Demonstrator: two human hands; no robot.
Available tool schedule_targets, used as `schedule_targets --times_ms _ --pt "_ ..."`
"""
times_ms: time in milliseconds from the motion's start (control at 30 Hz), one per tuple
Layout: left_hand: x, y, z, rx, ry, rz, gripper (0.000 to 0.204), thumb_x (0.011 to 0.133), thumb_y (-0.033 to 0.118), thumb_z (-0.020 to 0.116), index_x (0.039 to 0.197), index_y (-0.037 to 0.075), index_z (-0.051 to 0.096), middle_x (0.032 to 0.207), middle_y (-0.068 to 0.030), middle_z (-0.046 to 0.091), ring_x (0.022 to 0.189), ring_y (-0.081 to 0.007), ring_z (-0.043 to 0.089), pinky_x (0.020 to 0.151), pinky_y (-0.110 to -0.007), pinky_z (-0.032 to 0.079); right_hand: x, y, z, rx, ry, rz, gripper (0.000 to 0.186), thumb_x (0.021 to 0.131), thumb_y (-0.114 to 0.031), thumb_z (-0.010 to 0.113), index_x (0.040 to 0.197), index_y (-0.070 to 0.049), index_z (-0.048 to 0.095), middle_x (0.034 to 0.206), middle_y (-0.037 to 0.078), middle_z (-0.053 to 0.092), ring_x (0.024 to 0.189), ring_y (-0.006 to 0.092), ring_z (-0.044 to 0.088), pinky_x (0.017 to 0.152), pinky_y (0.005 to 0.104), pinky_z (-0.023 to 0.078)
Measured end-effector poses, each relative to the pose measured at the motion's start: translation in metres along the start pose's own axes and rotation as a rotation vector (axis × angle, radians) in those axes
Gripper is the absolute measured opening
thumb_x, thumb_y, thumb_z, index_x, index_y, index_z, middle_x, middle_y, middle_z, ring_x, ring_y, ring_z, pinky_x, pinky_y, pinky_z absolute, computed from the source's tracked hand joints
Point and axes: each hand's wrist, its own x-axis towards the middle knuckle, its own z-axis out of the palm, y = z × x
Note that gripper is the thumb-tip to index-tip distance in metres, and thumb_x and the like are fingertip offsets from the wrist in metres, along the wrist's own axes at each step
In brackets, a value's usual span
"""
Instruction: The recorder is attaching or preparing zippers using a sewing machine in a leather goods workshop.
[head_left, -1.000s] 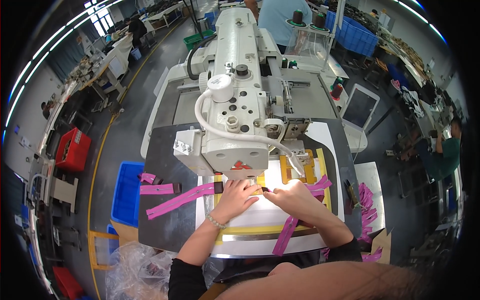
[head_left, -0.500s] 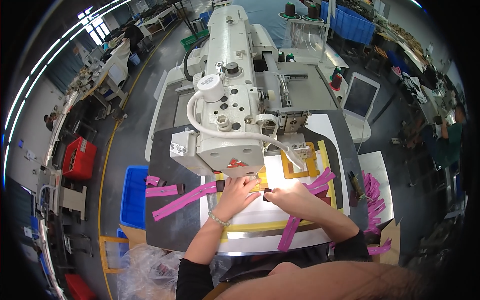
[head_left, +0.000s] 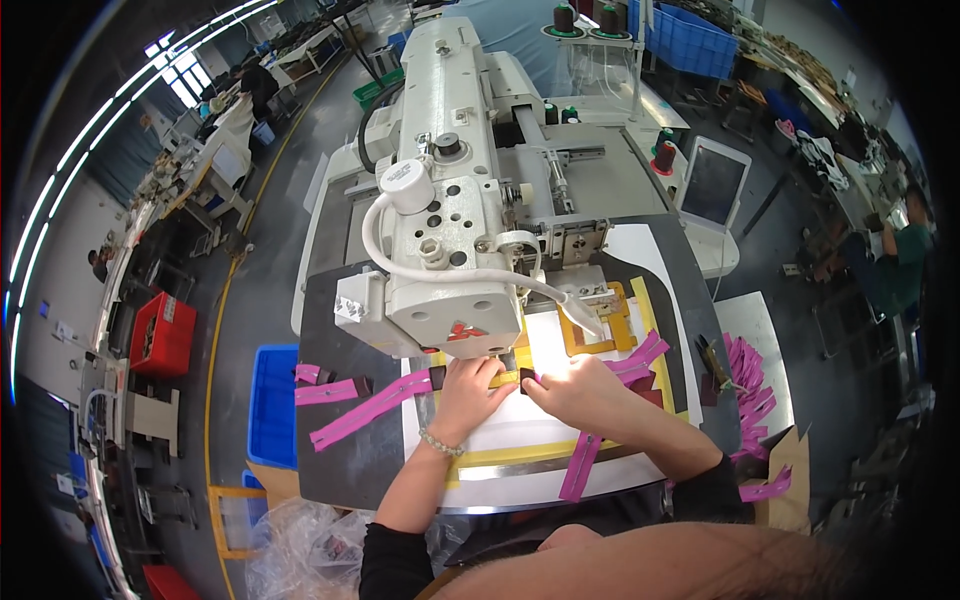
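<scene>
My right hand (head_left: pixel 580 393) is closed, pinching a small dark fabric tab (head_left: pixel 527 380) under the sewing machine head (head_left: pixel 455 315). Close beside it, my left hand (head_left: pixel 468 396) has its fingers bent and drawn together at a yellow strip (head_left: pixel 508 379); what they grip is hidden. A pink zipper (head_left: pixel 370 412) with a dark end reaches to the left hand's side. Another pink zipper (head_left: pixel 640 362) lies beyond my right hand, and a pink zipper (head_left: pixel 580 468) hangs toward the near edge of the white sheet (head_left: pixel 500 428).
Shorter pink zipper pieces (head_left: pixel 333 391) lie on the dark table at left. A yellow frame (head_left: pixel 617 335) sits right of the needle area. A pile of pink zippers (head_left: pixel 748 395) is at right, near a tablet-like screen (head_left: pixel 713 185). A blue bin (head_left: pixel 274 405) stands at left.
My left hand's fingers have drawn in from a flatter, stretched pose. My right hand, with the dark tab, has shifted slightly closer to the left one. The whole view has tilted a little.
</scene>
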Motion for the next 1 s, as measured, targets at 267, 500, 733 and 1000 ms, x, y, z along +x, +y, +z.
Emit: schedule_targets --times_ms 267,500,733,1000 --pt "-0.001 -0.002 0.0 -0.012 0.012 0.002 0.02 0.071 0.019 0.076 0.085 0.007 0.067 0.083 -0.0057 0.059 0.088 -0.0275 0.056 0.083 -0.04 0.044 -0.001 0.0 0.0 -0.022 -0.019 -0.053 0.009 0.068 -0.007 0.063 0.067 -0.005 0.055 0.058 0.004 0.055 0.049 0.0186 0.061 0.043 0.03 0.045" --pt "0.003 0.001 -0.004 -0.054 0.01 0.056 0.036 0.071 0.016 0.074 0.107 0.011 0.071 0.077 -0.0045 0.057 0.083 -0.0252 0.056 0.083 -0.038 0.044 0.002 -0.006 -0.004 -0.051 0.005 -0.089 0.009 0.069 -0.008 0.063 0.069 -0.006 0.055 0.059 0.002 0.054 0.05 0.0171 0.061 0.047 0.029 0.046" --pt "-0.001 -0.001 0.0 -0.002 0.027 0.0 0.043 0.068 0.017 0.074 0.111 0.011 0.068 0.077 -0.0028 0.058 0.08 -0.0212 0.058 0.081 -0.036 0.044 0.001 -0.012 -0.005 -0.152 -0.06 -0.113 0.033 0.071 -0.01 0.064 0.103 -0.004 0.064 0.065 -0.001 0.055 0.053 0.0125 0.057 0.049 0.0249 0.043" --pt "-0.004 0.004 -0.006 0.018 0.063 -0.014 0.051 0.062 0.012 0.074 0.113 0.016 0.069 0.06 0.0028 0.047 0.061 -0.0142 0.051 0.068 -0.031 0.039 0.002 -0.022 -0.005 -0.145 0.011 -0.127 0.015 0.072 -0.008 0.064 0.085 -0.002 0.061 0.062 0.001 0.054 0.047 0.0148 0.057 0.046 0.0267 0.044"
